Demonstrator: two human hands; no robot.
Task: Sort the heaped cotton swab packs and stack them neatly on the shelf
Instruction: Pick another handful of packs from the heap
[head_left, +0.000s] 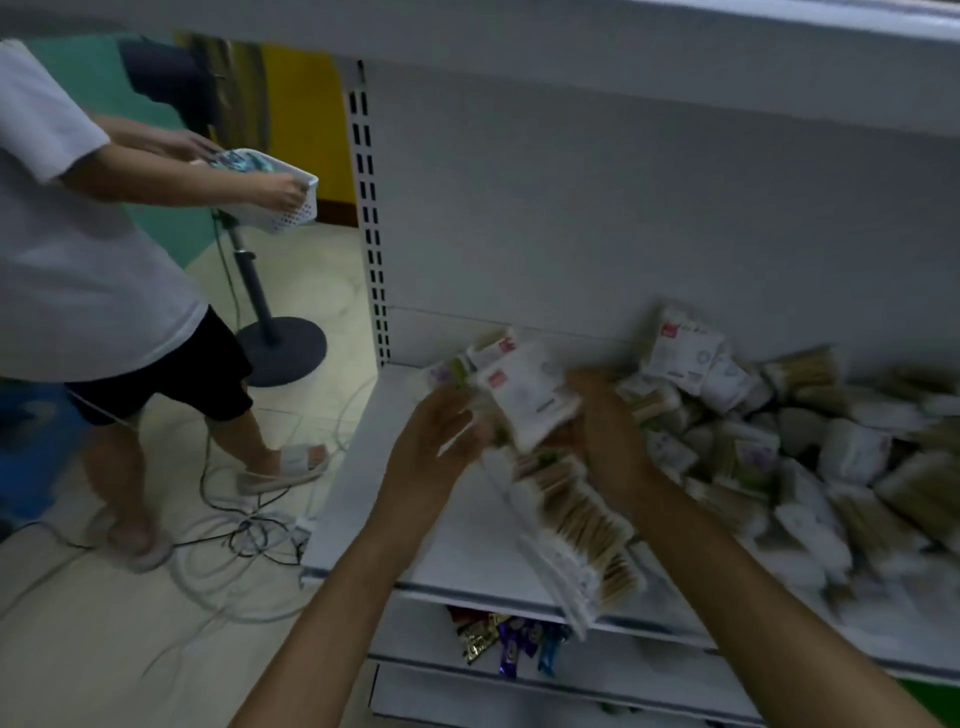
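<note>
A heap of cotton swab packs lies on the right part of the white shelf. Between my hands is a bunch of white packs with red logos, raised above the shelf. My left hand cups the bunch from the left. My right hand grips it from the right, fingers curled round the packs. A row of packs with wooden sticks showing lies below my hands, reaching the shelf's front edge. The picture is blurred by motion.
A person in a white shirt stands at the left and holds a white basket. Cables lie tangled on the floor by a round stand base. Coloured wrapped goods sit on the shelf below.
</note>
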